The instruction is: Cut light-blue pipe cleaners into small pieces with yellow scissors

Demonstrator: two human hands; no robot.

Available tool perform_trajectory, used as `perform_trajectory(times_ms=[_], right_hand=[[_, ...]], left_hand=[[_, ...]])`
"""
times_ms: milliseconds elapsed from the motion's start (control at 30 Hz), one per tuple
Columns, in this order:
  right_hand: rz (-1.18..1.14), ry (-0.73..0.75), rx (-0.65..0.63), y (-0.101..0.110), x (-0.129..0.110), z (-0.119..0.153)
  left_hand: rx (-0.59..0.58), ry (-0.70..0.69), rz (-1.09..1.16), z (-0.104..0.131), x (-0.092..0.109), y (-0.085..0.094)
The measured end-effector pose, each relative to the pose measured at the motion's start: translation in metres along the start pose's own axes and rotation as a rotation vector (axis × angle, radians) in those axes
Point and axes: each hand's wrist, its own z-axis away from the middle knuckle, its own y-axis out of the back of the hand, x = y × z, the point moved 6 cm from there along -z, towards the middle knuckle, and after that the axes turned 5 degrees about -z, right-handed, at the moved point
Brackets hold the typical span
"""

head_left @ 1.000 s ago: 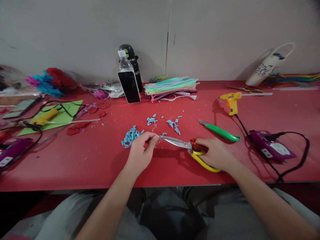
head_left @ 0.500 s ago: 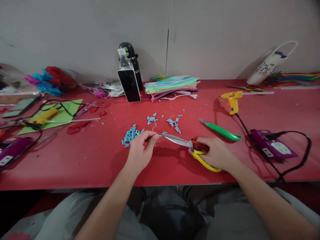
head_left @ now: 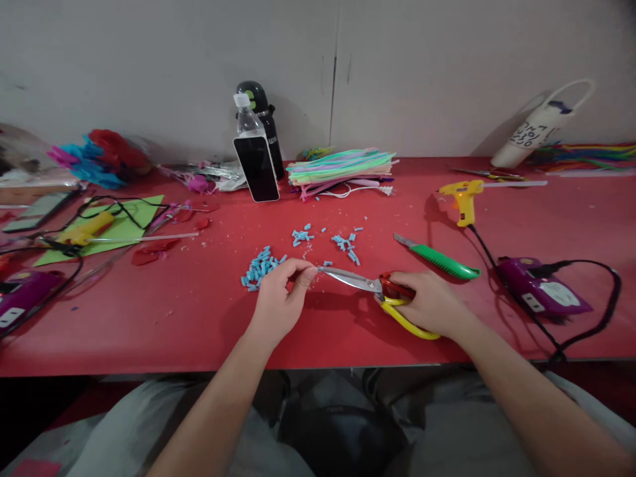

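Holding scissors [head_left: 354, 279], the right grip [head_left: 428, 301] (partly) hides their handles [head_left: 408, 324].

The black flask [head_left: 269, 124] bears a green "e" and white "W".

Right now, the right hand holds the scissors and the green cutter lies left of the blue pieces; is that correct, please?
Not left: the head view shows the green cutter right of the blue pieces; the right hand holds the scissors.
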Motion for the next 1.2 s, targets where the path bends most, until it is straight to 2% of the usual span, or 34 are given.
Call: perform_trajectory(times_ms=[367, 967, 1200], right_hand=[[0.001, 0.007, 0.053, -0.0013, 0.0039, 0.0011], [-0.003, -0.003, -0.003, -0.0009, 0.0005, 0.0002], [-0.003, -0.005, 0.014, -0.0006, 0.0006, -0.0009]], left_hand=[[0.021, -0.003, 0.016, 0.001, -0.0011, 0.0004], [0.032, -0.011, 0.039, 0.0001, 0.0015, 0.0011], [0.034, -0.009, 0.037, 0.0007, -0.0013, 0.0007]])
